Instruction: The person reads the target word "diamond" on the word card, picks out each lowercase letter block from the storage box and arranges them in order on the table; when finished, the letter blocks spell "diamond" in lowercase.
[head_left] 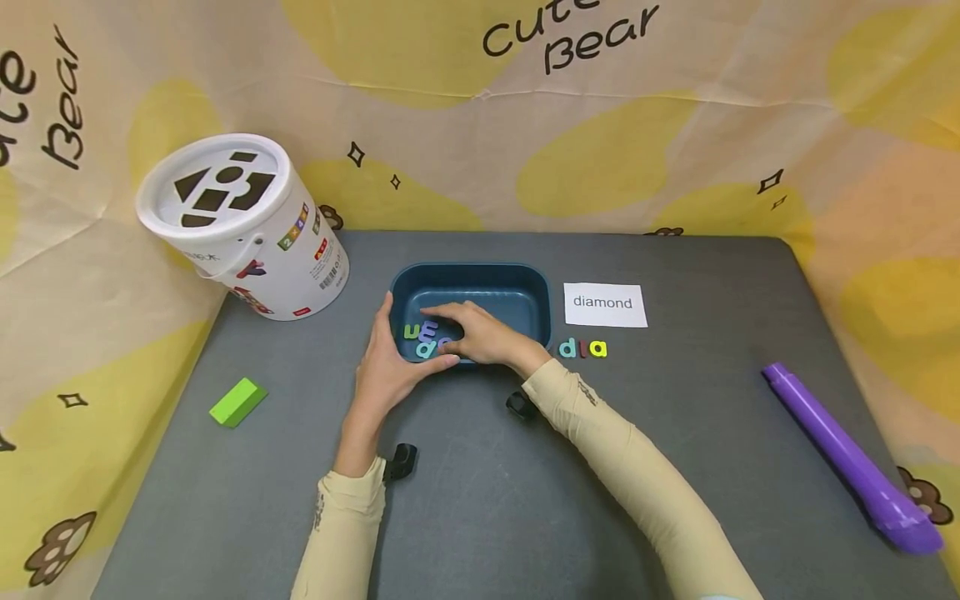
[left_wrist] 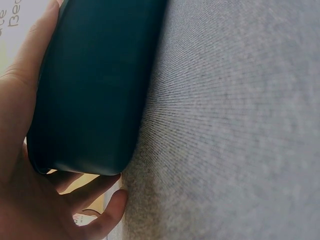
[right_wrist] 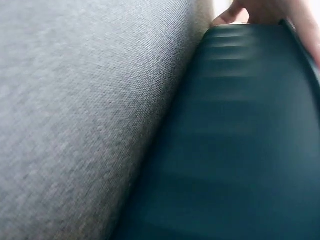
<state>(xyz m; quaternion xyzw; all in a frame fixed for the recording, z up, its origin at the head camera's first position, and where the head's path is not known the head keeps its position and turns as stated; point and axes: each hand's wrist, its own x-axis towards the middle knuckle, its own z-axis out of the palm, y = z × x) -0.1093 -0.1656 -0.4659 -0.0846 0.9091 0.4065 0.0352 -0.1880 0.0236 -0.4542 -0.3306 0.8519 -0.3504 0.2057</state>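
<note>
A dark teal tray (head_left: pixel 487 275) lies on the table with several colored letters inside, at its left end: a green one (head_left: pixel 412 332), a purple "m" (head_left: pixel 428 330) and a teal one (head_left: pixel 425 350) among them. My left hand (head_left: pixel 386 375) holds the tray's near left corner, its fingers along the left wall and the thumb over the front rim. In the left wrist view the tray's outer wall (left_wrist: pixel 100 90) sits against that hand. Over the letters, my right hand (head_left: pixel 483 335) reaches into the tray with thumb and forefinger spread apart.
Right of the tray lies a white card (head_left: pixel 604 305) reading "diamond". Below it sit a blue "d" (head_left: pixel 567 348), a red "i" (head_left: pixel 582 348) and a yellow "a" (head_left: pixel 597 349). Around them are a white bucket (head_left: pixel 300 258), a green block (head_left: pixel 237 402) and a purple stick-like object (head_left: pixel 840 450).
</note>
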